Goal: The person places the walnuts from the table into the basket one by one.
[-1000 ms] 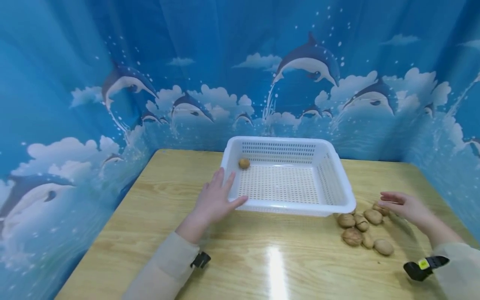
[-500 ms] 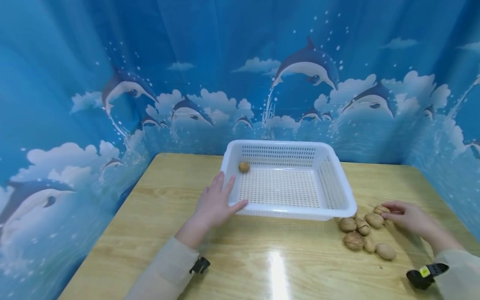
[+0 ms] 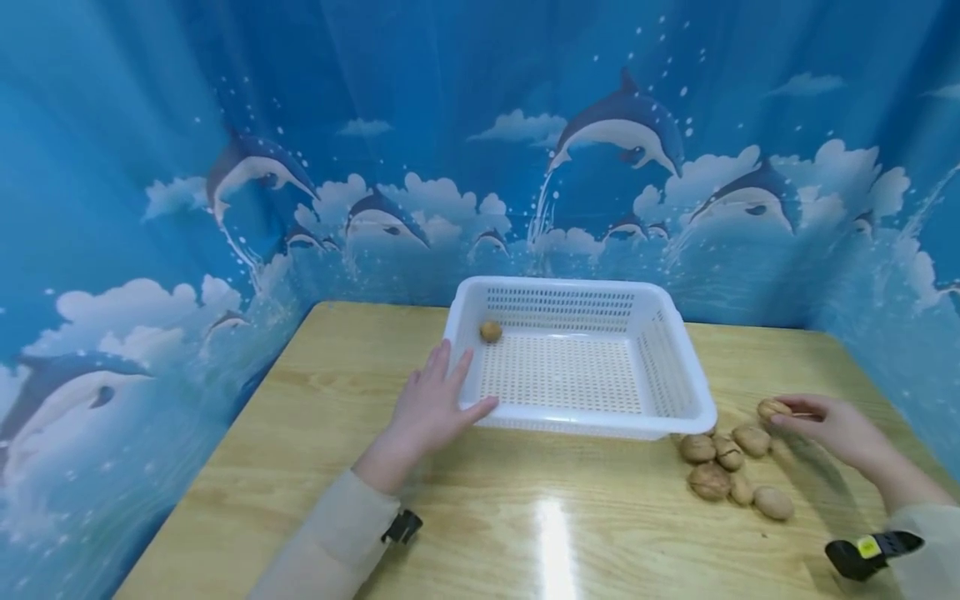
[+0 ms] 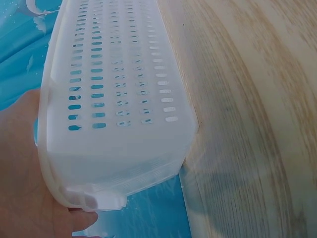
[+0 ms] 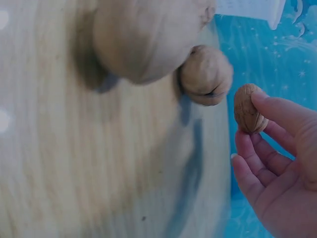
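My right hand (image 3: 840, 429) pinches a walnut (image 5: 247, 109) between thumb and fingers, at the far right of a loose group of walnuts (image 3: 709, 481). In the right wrist view this walnut is apart from the others, its ridged shell showing. With fingers spread and straight, my left hand (image 3: 431, 408) rests at the front left corner of a white plastic basket (image 3: 592, 419). The left wrist view shows the slotted basket wall (image 4: 109, 144) and the thumb (image 4: 28, 104) over its rim. One walnut (image 3: 491, 332) lies inside the basket, in the back left corner.
The wooden table (image 3: 337, 358) carries the basket near its back edge. Several walnuts lie close by the basket's front right corner, one partly hidden behind its rim. A blue dolphin-print curtain (image 3: 450, 125) surrounds the table at the back and sides.
My right hand has closed on the far right walnut and drawn it slightly up and right, away from the group. The left hand stays at the basket's corner.
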`<state>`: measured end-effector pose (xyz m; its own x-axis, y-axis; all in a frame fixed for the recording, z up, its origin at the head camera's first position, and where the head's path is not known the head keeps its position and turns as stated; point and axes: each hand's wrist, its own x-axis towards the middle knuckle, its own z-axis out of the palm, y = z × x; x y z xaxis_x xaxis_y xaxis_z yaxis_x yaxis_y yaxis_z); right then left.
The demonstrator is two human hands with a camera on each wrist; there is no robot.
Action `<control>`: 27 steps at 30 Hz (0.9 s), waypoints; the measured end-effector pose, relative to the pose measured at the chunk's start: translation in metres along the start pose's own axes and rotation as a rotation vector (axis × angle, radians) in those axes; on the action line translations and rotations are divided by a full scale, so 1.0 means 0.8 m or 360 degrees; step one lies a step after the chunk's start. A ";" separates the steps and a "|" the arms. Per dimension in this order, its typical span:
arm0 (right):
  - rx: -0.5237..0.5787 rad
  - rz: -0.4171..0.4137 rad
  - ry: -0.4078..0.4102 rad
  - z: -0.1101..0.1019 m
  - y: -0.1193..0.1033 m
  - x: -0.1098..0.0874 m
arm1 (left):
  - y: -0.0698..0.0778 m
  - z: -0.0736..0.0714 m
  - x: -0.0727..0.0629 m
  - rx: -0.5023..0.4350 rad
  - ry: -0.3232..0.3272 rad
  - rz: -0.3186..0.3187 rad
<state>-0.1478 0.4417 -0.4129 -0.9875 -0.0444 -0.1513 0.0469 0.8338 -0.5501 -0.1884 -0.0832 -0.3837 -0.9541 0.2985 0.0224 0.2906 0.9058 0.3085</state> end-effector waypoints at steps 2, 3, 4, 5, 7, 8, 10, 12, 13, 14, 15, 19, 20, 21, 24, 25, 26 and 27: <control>-0.0024 -0.0017 0.0026 -0.004 -0.005 -0.002 | 0.001 -0.001 0.000 -0.0007 0.0008 0.0004; -0.0038 -0.0027 0.0039 -0.005 -0.008 -0.003 | 0.001 -0.001 0.000 -0.0003 0.0008 0.0008; -0.0052 -0.0037 0.0055 -0.006 -0.010 -0.004 | 0.002 -0.001 0.000 0.0001 0.0008 0.0011; -0.0061 -0.0039 0.0064 -0.007 -0.013 -0.004 | 0.002 -0.001 0.000 0.0007 0.0004 0.0013; -0.0064 -0.0025 0.0069 -0.008 -0.019 -0.004 | 0.003 -0.002 0.000 0.0023 -0.0001 0.0011; -0.0049 -0.0012 0.0064 -0.008 -0.023 -0.003 | 0.002 -0.002 -0.001 0.0030 0.0003 0.0010; -0.0038 -0.0001 0.0061 -0.010 -0.030 0.001 | 0.001 -0.003 -0.001 0.0035 0.0014 0.0001; -0.0023 0.0006 0.0049 -0.011 -0.037 0.001 | 0.001 -0.002 -0.001 0.0031 0.0019 -0.0001; -0.0017 0.0002 0.0046 -0.012 -0.040 0.001 | 0.001 -0.002 -0.001 0.0034 0.0019 -0.0003; -0.0011 -0.0004 0.0036 -0.013 -0.043 0.001 | 0.001 -0.002 -0.001 0.0030 0.0019 -0.0003; -0.0007 -0.0013 0.0027 -0.014 -0.047 0.001 | 0.001 -0.003 -0.001 0.0030 0.0019 -0.0004; 0.0024 -0.0040 -0.0005 -0.018 -0.063 0.001 | 0.000 -0.003 -0.003 0.0045 0.0013 -0.0007; 0.0028 -0.0048 -0.0006 -0.019 -0.067 0.000 | 0.000 -0.003 -0.003 0.0047 0.0010 -0.0008; 0.0027 -0.0056 0.0003 -0.020 -0.070 0.000 | 0.000 -0.004 -0.003 0.0050 0.0011 -0.0008; 0.0023 -0.0076 0.0023 -0.024 -0.078 0.001 | 0.000 -0.004 -0.002 0.0045 0.0004 -0.0005; 0.0025 -0.0088 0.0032 -0.026 -0.081 0.001 | 0.000 -0.004 -0.002 0.0041 0.0002 -0.0004; 0.0028 -0.0096 0.0036 -0.027 -0.083 0.002 | 0.000 -0.004 -0.002 0.0034 0.0000 -0.0002; 0.0030 -0.0101 0.0035 -0.029 -0.085 0.003 | 0.000 -0.004 -0.002 0.0029 0.0002 0.0000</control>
<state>-0.1565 0.3975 -0.3567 -0.9916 -0.0844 -0.0979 -0.0131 0.8192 -0.5733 -0.1870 -0.0844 -0.3806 -0.9542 0.2981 0.0236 0.2918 0.9111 0.2912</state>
